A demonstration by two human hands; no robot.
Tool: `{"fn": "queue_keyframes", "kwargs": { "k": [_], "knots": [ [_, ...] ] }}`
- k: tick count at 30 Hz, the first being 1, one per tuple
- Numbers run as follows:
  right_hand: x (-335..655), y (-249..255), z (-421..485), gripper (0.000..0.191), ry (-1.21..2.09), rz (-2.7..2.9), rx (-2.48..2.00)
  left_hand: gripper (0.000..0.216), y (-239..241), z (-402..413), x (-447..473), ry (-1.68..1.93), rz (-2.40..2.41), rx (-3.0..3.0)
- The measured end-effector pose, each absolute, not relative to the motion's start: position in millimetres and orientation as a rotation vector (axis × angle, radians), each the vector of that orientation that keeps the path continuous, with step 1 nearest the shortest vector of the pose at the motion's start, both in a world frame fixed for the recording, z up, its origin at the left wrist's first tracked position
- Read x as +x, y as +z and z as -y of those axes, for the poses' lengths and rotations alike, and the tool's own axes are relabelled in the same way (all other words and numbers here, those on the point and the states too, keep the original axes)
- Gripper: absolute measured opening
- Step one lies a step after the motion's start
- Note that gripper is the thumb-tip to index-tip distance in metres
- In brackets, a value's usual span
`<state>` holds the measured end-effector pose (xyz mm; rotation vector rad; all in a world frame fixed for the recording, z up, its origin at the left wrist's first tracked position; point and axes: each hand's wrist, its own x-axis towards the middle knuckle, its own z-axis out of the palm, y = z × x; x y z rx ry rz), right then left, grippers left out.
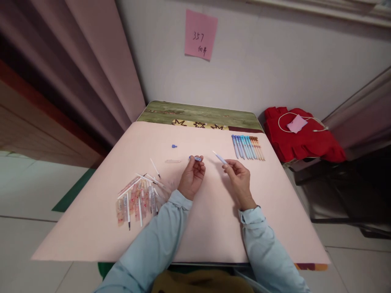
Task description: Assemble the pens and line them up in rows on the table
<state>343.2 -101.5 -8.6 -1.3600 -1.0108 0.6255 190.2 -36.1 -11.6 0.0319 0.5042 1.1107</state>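
Observation:
My left hand [192, 177] is closed in a pinch around a short blue pen piece [197, 158] above the pink table cover [91, 228]. My right hand [239, 175] pinches a thin pen refill [219, 157] with a pale blue end, its tip pointing up and left. The two hands are a little apart. A small blue cap [174, 146] and a clear tube [172, 161] lie on the cover left of my left hand. A heap of clear pen barrels and white refills [139, 196] lies near my left forearm.
A row of several blue and orange pens [248, 147] lies side by side at the back right. A red cloth item with a white cord [301, 136] rests on a seat to the right. A pink note [200, 34] hangs on the wall.

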Motion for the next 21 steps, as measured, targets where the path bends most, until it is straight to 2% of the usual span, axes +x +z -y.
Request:
{"fn": "queue_keyframes", "kwargs": {
  "k": [7, 15, 21],
  "knots": [
    [344, 1, 111, 0.020, 0.345, 1.228, -1.517, 0.016, -12, 38, 191, 1.163, -0.557, 0.095],
    [336, -1, 111, 0.013, 0.297, 1.386, -1.498, 0.013, -6, 47, 196, 1.166, -0.627, 0.194],
    [333, -2, 110, 0.015, 0.249, 1.401, -1.507, 0.023, -11, 50, 198, 1.196, -0.671, 0.413]
  ]
}}
